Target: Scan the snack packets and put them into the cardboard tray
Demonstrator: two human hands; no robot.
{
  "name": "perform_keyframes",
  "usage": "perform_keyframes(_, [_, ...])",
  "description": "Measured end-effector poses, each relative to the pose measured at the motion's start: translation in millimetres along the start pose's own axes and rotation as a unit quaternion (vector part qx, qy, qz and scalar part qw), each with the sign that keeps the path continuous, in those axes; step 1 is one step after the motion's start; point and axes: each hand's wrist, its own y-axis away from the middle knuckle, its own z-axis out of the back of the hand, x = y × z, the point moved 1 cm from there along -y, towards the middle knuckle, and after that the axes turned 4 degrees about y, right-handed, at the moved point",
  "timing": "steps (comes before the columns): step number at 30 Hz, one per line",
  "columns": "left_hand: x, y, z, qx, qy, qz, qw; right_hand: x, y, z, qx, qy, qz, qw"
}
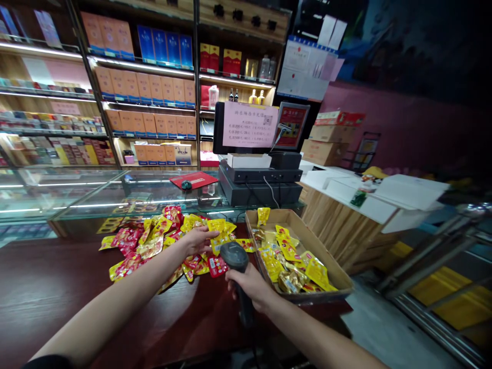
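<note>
My right hand (pixel 249 284) is wrapped round the handle of a black handheld barcode scanner (pixel 235 256), its head pointing forward over the table. Just left of it, my left hand (pixel 198 241) has its fingers on a yellow snack packet (pixel 220 229) at the right side of a loose pile. Red and yellow snack packets (pixel 132 246) make up this pile on the dark wooden table. Close by on the right stands a shallow cardboard box (pixel 342 282), with several yellow and gold packets (pixel 288 251) lying in it.
Behind the table runs a glass counter (pixel 146 179) with a red mat (pixel 202 179) and a computer mouse (pixel 186 185). A monitor with a pink paper sign (pixel 246 125) stands over a black cash drawer (pixel 257 192). Shelves of boxed goods line the wall. White open boxes (pixel 407 192) lie right.
</note>
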Motion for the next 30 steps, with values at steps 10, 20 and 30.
perform_keyframes(10, [-1, 29, -8.3, 0.069, 0.006, 0.083, 0.994, 31, -22, 24, -0.018, -0.212, -0.016, 0.977])
perform_keyframes(20, [-37, 13, -70.9, 0.165, 0.082, 0.141, 0.973, 71, -19, 87, 0.001, -0.227, -0.036, 0.973])
perform_keyframes(30, [-51, -76, -180.2, 0.147, -0.044, 0.088, 0.984, 94, -17, 194, -0.166, -0.219, 0.002, 0.961])
